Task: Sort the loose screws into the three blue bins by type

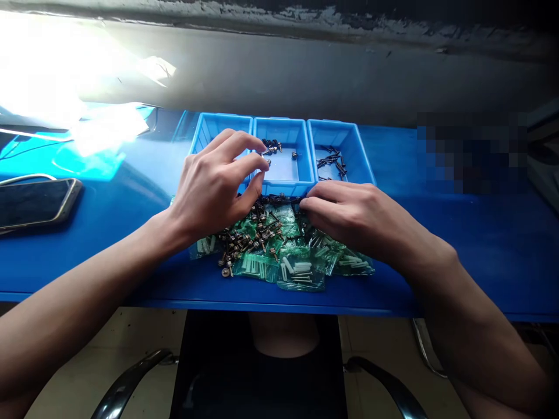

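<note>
My left hand [218,177] is over the front left of the middle blue bin [286,188], fingers bent and apart. Small screws [273,146] lie in that bin, one showing right beside the fingertips; whether they touch it I cannot tell. My right hand [345,212] is low at the back right of the pile, fingers curled together, tips down among dark screws. What they grip is hidden. Loose screws with washers [244,244] and green-tinted plastic packets [301,270] make up the pile in front of the bins. White plugs and thin screws show inside the packets.
Long black screws [332,163] lie in the right blue bin [364,154]. The left blue bin [218,121] is partly behind my left hand. A phone [37,203] with a white cable lies far left, near a glaring lamp. The blue table's front edge [279,308] runs before me.
</note>
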A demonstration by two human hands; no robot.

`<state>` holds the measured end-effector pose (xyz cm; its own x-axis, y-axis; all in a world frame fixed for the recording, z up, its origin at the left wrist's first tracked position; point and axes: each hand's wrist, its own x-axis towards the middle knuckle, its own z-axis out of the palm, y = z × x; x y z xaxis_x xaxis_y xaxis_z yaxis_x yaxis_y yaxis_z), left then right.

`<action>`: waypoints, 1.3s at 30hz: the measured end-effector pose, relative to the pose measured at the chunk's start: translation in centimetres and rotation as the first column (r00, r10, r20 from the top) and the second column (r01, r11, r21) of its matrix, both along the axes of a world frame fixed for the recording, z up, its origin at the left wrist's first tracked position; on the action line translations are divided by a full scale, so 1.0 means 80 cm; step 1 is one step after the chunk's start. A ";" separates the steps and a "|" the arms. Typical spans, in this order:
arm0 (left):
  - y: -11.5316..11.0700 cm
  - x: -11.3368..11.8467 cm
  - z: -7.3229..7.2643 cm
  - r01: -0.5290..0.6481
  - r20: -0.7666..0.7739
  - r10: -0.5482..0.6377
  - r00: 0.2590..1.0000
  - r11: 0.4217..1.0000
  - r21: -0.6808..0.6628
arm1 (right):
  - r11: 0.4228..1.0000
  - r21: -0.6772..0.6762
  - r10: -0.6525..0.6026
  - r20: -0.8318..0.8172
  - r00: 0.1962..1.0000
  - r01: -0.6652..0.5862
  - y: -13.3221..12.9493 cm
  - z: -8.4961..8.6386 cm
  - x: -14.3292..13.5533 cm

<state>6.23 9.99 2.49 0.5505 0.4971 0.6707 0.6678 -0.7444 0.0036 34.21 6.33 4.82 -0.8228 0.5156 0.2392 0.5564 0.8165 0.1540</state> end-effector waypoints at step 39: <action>-0.026 0.011 0.016 0.256 -0.011 -0.258 0.966 0.951 0.174 | 0.958 -0.285 -0.225 -0.666 0.711 0.036 -0.020 -0.007 -0.036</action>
